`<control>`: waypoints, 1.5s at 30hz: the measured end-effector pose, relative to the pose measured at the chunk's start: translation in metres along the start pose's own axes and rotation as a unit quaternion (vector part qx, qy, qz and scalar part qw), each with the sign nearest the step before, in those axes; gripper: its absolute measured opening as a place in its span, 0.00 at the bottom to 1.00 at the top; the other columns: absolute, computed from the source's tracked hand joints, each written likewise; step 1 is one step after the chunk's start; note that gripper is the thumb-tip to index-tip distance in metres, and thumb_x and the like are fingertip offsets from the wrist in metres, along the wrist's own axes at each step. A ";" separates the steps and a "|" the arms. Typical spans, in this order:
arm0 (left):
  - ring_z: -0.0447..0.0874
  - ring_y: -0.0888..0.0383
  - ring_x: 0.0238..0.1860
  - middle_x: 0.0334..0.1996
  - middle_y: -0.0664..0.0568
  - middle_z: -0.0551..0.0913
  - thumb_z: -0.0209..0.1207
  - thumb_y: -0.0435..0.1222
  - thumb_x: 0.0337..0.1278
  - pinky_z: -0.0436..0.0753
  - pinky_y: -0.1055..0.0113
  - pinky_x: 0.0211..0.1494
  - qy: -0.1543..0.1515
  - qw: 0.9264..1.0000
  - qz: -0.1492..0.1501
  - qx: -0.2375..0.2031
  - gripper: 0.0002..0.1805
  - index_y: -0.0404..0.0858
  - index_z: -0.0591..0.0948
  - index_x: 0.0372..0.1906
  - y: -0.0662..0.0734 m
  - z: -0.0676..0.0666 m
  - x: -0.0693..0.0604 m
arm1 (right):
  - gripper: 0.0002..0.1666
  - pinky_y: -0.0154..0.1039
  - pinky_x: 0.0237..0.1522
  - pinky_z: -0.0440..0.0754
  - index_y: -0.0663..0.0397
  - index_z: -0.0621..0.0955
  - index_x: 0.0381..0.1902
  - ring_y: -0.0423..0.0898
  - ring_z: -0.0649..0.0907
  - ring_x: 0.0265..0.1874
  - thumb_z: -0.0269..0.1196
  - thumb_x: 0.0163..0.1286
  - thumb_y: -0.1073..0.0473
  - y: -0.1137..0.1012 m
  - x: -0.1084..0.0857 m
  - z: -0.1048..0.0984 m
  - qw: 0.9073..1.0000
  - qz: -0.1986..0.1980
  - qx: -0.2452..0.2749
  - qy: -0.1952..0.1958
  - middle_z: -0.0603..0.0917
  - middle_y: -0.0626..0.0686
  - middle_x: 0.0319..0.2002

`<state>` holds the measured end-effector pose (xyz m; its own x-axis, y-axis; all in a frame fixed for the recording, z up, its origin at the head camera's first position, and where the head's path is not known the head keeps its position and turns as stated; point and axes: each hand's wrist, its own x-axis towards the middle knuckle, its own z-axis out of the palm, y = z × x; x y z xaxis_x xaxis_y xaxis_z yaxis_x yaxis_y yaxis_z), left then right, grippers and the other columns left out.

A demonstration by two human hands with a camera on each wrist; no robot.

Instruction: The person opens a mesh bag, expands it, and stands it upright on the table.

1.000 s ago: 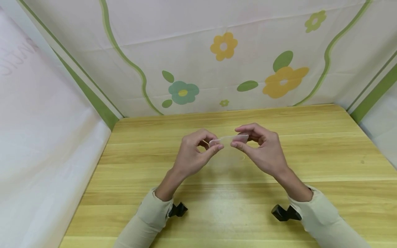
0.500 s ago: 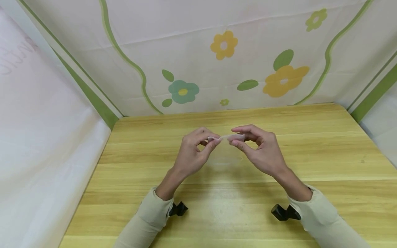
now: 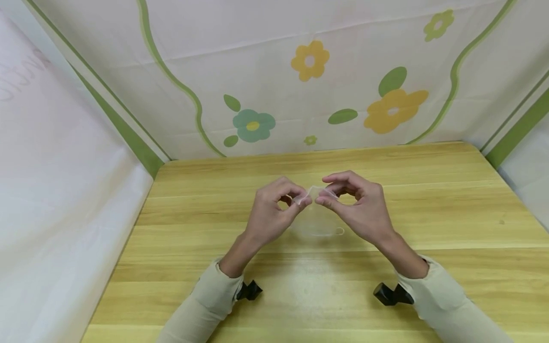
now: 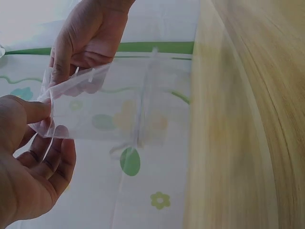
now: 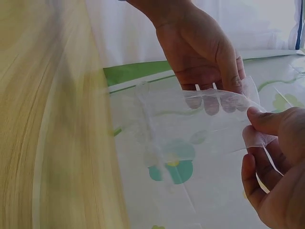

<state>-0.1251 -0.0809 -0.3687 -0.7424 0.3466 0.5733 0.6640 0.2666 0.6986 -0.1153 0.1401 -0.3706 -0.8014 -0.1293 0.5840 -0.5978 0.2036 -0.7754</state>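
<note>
A thin, see-through whitish pouch (image 3: 314,220) hangs between both hands above the table. My left hand (image 3: 276,206) pinches one end of its upper edge between thumb and fingers. The other end is pinched by my right hand (image 3: 362,206), whose index finger arches above the edge. Between the hands that edge bends up into a peak. At the pouch's lower end a white cord loop (image 3: 340,231) sticks out to the right. In the left wrist view, the far hand's fingers show through the sheer material (image 4: 86,112); a gathered band crosses the pouch's far end.
Below the hands lies a wood-grain table (image 3: 180,267). A white cloth with printed flowers (image 3: 310,62) stands behind its back edge, and more white cloth (image 3: 64,190) hangs at the left. Black wrist mounts (image 3: 392,294) stick out from beige sleeves.
The held edge, nearly straight before, now bows upward in the middle. The left hand has shifted slightly right, closer to the right hand. The cord loop now shows lower and more plainly.
</note>
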 end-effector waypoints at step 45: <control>0.85 0.57 0.32 0.35 0.46 0.89 0.71 0.29 0.67 0.88 0.70 0.37 0.025 1.000 0.008 0.014 0.02 0.32 0.90 0.39 0.001 0.002 -0.001 | 0.23 0.26 0.48 0.88 0.65 0.87 0.50 0.32 0.92 0.39 0.75 0.56 0.82 0.001 0.000 0.002 1.000 -0.022 -0.003 0.008 0.93 0.57 0.34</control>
<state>-0.1240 -0.0790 -0.3697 -0.7347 0.3052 0.6058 0.6776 0.2875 0.6769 -0.1156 0.1388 -0.3721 -0.7738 -0.1232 0.6213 -0.6325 0.2039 -0.7472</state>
